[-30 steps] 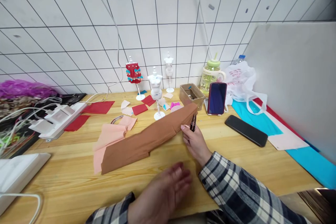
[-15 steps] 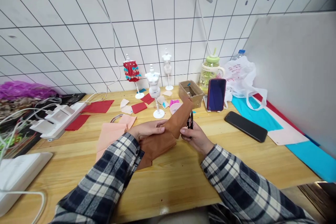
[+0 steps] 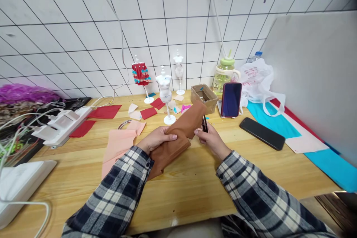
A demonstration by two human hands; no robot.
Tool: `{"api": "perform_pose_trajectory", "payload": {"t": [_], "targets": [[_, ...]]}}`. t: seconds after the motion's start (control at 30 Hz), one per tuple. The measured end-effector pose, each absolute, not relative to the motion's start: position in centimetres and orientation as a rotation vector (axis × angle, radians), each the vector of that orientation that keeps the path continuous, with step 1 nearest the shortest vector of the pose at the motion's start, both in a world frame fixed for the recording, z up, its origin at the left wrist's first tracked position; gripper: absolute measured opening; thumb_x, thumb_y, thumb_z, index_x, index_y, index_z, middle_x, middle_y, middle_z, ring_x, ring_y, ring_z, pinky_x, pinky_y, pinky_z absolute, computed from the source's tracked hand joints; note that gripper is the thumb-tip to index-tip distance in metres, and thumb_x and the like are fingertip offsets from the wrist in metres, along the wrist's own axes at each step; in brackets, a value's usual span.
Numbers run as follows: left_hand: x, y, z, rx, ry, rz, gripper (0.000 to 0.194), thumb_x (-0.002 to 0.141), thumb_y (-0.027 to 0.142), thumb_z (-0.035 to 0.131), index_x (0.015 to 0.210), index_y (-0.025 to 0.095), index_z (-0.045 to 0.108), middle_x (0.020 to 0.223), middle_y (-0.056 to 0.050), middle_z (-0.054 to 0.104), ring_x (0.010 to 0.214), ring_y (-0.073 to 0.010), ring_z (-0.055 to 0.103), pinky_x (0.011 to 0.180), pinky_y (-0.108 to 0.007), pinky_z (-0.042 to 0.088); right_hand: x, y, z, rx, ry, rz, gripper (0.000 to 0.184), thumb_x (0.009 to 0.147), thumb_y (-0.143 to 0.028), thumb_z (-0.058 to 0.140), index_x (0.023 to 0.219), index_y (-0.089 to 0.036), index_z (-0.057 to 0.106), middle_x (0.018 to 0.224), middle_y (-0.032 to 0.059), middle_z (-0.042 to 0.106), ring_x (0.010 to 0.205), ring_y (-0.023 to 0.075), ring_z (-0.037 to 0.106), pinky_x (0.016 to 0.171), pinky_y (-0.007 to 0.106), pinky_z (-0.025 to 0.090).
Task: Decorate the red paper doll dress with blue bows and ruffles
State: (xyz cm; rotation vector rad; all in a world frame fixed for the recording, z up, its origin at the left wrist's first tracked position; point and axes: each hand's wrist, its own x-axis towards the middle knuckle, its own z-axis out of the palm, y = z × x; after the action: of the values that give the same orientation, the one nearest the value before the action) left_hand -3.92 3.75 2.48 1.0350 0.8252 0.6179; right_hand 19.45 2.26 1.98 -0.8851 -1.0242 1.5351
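My left hand (image 3: 162, 139) is closed on a folded piece of brown cloth (image 3: 178, 128), thumb on top and the fingers hidden underneath. One flap of the cloth stands raised toward the back; the rest slopes down to the table. At the cloth's right edge, my right hand (image 3: 210, 141) is closed around small dark snips (image 3: 205, 124). Its thumb lies against the cloth edge, and the blades are mostly hidden. Pink cloth (image 3: 118, 143) lies on the table beyond my left sleeve, with a metal ring or handle (image 3: 124, 124) showing behind it.
White mini dress forms (image 3: 164, 85) stand at the back, one wearing a red ruffled dress (image 3: 140, 74). Behind my right hand are a small cardboard box (image 3: 209, 106), a propped phone (image 3: 231, 100) and a drink bottle (image 3: 224, 74). Another phone (image 3: 262, 134) lies right; a power strip (image 3: 63, 128) lies left.
The raised flap of brown cloth has turned and now shows more of its face, covering the small dish behind it. My right hand and the snips have shifted slightly.
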Motion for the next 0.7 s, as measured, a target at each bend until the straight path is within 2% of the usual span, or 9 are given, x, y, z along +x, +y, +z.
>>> {"api": "perform_pose_trajectory", "payload": {"t": [0.07, 0.13, 0.2, 0.27, 0.33, 0.5, 0.6, 0.7], "targets": [[-3.9, 3.8, 2.1, 1.054, 0.886, 0.676, 0.044, 0.067, 0.028, 0.080, 0.107, 0.013, 0.069, 0.099, -0.009, 0.075, 0.089, -0.0208, 0.068, 0.085, -0.031, 0.049, 20.5, 2.5, 2.4, -0.986, -1.022, 1.422, 0.036, 0.073, -0.040, 0.070, 0.095, -0.025, 0.046, 0.066, -0.0084, 0.041, 0.042, 0.0033, 0.026, 0.036, 0.017, 0.015], [-4.0, 3.8, 1.8, 1.063, 0.930, 0.717, 0.045, 0.066, 0.028, 0.080, 0.107, 0.013, 0.069, 0.101, -0.009, 0.074, 0.091, -0.0222, 0.068, 0.087, -0.033, 0.049, 21.5, 2.5, 2.8, -1.080, -1.030, 1.327, 0.033, 0.083, -0.056, 0.054, 0.092, -0.024, 0.046, 0.063, -0.0082, 0.041, 0.038, 0.0038, 0.024, 0.034, 0.017, 0.014], [-4.0, 3.9, 1.5, 1.063, 0.945, 0.742, 0.046, 0.066, 0.029, 0.080, 0.107, 0.012, 0.069, 0.102, -0.010, 0.074, 0.091, -0.0231, 0.068, 0.087, -0.035, 0.049, 22.2, 2.1, 2.9, -1.144, -1.206, 1.342, 0.042, 0.087, -0.063, 0.042, 0.085, -0.022, 0.050, 0.055, -0.0072, 0.041, 0.036, 0.0055, 0.027, 0.032, 0.018, 0.020], [-4.0, 3.8, 1.4, 1.053, 0.932, 0.750, 0.047, 0.065, 0.029, 0.081, 0.107, 0.012, 0.068, 0.103, -0.010, 0.074, 0.091, -0.0232, 0.068, 0.089, -0.036, 0.049, 22.2, 1.4, 2.7, -1.162, -1.461, 1.404, 0.048, 0.088, -0.064, 0.039, 0.078, -0.020, 0.055, 0.049, -0.0054, 0.043, 0.037, 0.0081, 0.036, 0.034, 0.020, 0.029], [-3.9, 3.8, 1.4, 1.040, 0.914, 0.750, 0.048, 0.064, 0.029, 0.081, 0.108, 0.013, 0.068, 0.103, -0.010, 0.074, 0.091, -0.0229, 0.068, 0.090, -0.036, 0.048, 21.7, 0.8, 2.3, -1.173, -1.603, 1.415, 0.049, 0.089, -0.062, 0.039, 0.074, -0.020, 0.057, 0.047, -0.0036, 0.045, 0.038, 0.0099, 0.041, 0.035, 0.021, 0.032], [-3.9, 3.8, 1.5, 1.039, 0.911, 0.737, 0.047, 0.065, 0.028, 0.081, 0.108, 0.013, 0.068, 0.101, -0.009, 0.074, 0.089, -0.0220, 0.069, 0.087, -0.034, 0.049, 19.8, -0.2, 1.6, -1.243, -1.558, 1.383, 0.041, 0.089, -0.054, 0.049, 0.067, -0.021, 0.059, 0.047, -0.0026, 0.044, 0.040, 0.0102, 0.039, 0.033, 0.021, 0.025], [-3.9, 3.9, 1.3, 1.048, 0.920, 0.715, 0.044, 0.066, 0.027, 0.080, 0.106, 0.012, 0.068, 0.100, -0.009, 0.074, 0.086, -0.0211, 0.069, 0.085, -0.033, 0.050, 19.4, -0.4, 1.7, -1.225, -1.537, 1.438, 0.038, 0.088, -0.052, 0.052, 0.066, -0.021, 0.058, 0.045, -0.0033, 0.043, 0.040, 0.0097, 0.037, 0.034, 0.020, 0.025], [-3.9, 3.9, 1.3, 1.043, 0.922, 0.723, 0.042, 0.067, 0.026, 0.080, 0.105, 0.012, 0.068, 0.099, -0.009, 0.074, 0.087, -0.0207, 0.069, 0.086, -0.033, 0.050, 19.4, -0.4, 2.2, -1.293, -1.471, 1.560, 0.040, 0.087, -0.056, 0.051, 0.068, -0.021, 0.057, 0.043, -0.0041, 0.041, 0.037, 0.0099, 0.037, 0.030, 0.019, 0.028]]}}
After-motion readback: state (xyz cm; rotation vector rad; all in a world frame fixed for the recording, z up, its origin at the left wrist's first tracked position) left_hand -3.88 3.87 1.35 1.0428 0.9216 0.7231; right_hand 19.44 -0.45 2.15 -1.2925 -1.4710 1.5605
